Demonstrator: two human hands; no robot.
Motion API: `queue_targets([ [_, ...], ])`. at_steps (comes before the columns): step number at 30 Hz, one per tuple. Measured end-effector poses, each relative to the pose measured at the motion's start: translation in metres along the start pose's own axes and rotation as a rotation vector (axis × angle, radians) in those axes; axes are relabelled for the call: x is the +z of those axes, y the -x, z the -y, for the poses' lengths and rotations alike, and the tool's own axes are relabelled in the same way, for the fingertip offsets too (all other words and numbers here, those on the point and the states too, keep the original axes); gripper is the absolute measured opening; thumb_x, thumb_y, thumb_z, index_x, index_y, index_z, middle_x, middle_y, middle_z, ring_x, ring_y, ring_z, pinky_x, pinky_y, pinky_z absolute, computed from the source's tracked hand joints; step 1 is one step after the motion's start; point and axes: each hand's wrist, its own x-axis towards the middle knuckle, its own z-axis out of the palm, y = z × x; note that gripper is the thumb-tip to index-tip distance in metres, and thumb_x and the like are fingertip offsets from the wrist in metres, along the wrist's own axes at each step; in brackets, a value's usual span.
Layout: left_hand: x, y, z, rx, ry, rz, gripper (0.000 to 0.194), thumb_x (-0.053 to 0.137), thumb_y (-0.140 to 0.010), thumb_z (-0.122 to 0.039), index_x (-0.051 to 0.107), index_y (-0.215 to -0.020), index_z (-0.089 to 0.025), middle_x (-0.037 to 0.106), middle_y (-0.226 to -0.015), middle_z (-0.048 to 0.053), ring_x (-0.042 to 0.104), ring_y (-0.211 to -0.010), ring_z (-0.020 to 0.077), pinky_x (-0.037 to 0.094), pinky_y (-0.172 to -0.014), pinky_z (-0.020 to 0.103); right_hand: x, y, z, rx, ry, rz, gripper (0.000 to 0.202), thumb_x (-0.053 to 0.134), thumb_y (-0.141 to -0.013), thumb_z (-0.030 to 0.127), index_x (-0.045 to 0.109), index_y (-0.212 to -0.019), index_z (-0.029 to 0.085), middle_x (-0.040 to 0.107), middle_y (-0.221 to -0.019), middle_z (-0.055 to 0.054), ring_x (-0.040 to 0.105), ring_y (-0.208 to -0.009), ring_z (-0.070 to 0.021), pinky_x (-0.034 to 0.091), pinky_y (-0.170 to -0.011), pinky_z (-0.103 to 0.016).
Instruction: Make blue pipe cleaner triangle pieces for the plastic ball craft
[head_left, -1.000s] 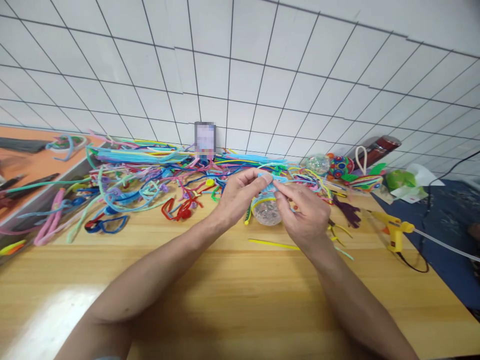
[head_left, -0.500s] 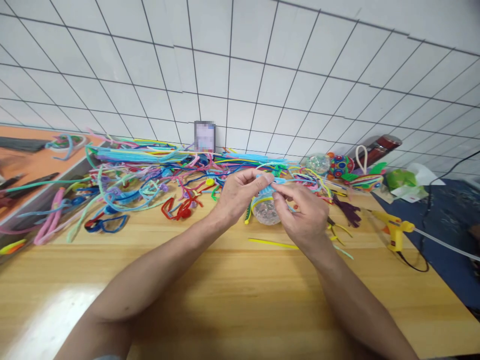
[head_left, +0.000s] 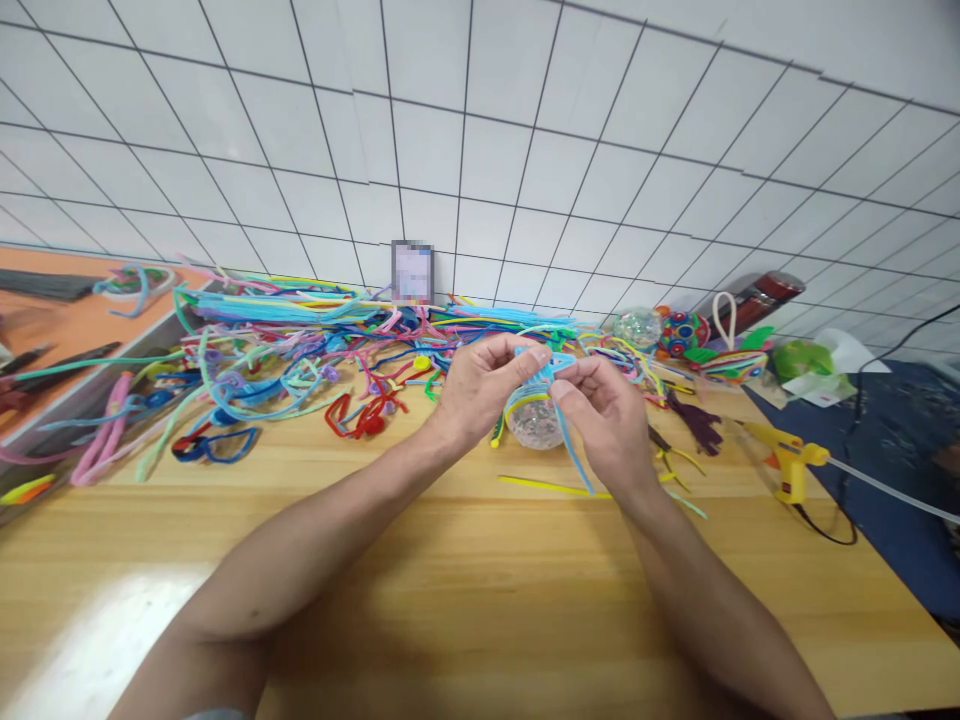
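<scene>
A clear, textured ball [head_left: 538,428] sits on the table, with a yellow band round its upper part and light blue pipe cleaners [head_left: 553,368] worked together above the band. My left hand [head_left: 491,385] is closed from the left, thumb and fingers pinching this blue work. From the right, my right hand [head_left: 606,415] is closed too, pinching a blue pipe cleaner [head_left: 574,453] whose loose end hangs down in front of the ball. The exact grip points are partly hidden by the fingers.
Behind my hands lies a tangle of coloured pipe cleaners [head_left: 277,310]. A phone-like object [head_left: 412,272] leans on the tiled wall. At the right are a yellow glue gun [head_left: 791,465], a patterned ball [head_left: 681,333] and another clear ball [head_left: 637,327]. A yellow pipe cleaner [head_left: 540,485] lies in front.
The loose blue end now hangs down past my right hand, where it did not show before. My right hand has turned slightly and its fingers have shifted; my left hand stays nearly still.
</scene>
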Motion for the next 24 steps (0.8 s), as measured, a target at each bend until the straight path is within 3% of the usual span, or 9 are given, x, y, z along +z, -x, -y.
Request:
queue_targets([
  [6,0.005,0.003,0.001,-0.002,0.002,0.014,0.036,0.089,-0.073,-0.051,0.075,-0.074,-0.018,0.068,-0.072,-0.001,0.057,-0.069,0.0124,0.050,-0.072,0.027,0.003,0.000,-0.005,0.074,0.002,-0.007,0.020,0.070,-0.087,0.031,0.057,-0.074,0.022,0.064,-0.070,0.003,0.057,-0.063,-0.0126,0.047,-0.062,-0.026],
  [18,0.010,0.011,0.009,-0.025,0.060,0.026,0.040,0.087,-0.074,-0.056,0.072,-0.075,-0.018,0.068,-0.076,0.000,0.057,-0.073,0.0137,0.049,-0.077,0.028,0.003,0.003,-0.005,0.063,0.004,0.012,0.022,0.069,-0.087,0.034,0.054,-0.075,0.024,0.056,-0.069,0.004,0.051,-0.065,-0.0134,0.043,-0.061,-0.027],
  [24,0.005,0.007,0.015,-0.034,0.091,0.088,0.042,0.070,-0.091,-0.057,0.067,-0.075,-0.019,0.061,-0.073,-0.001,0.053,-0.071,0.0132,0.047,-0.072,0.027,-0.002,-0.002,-0.002,0.116,-0.042,0.046,0.022,0.069,-0.082,0.033,0.052,-0.070,0.024,0.056,-0.065,0.005,0.052,-0.063,-0.0134,0.043,-0.062,-0.028],
])
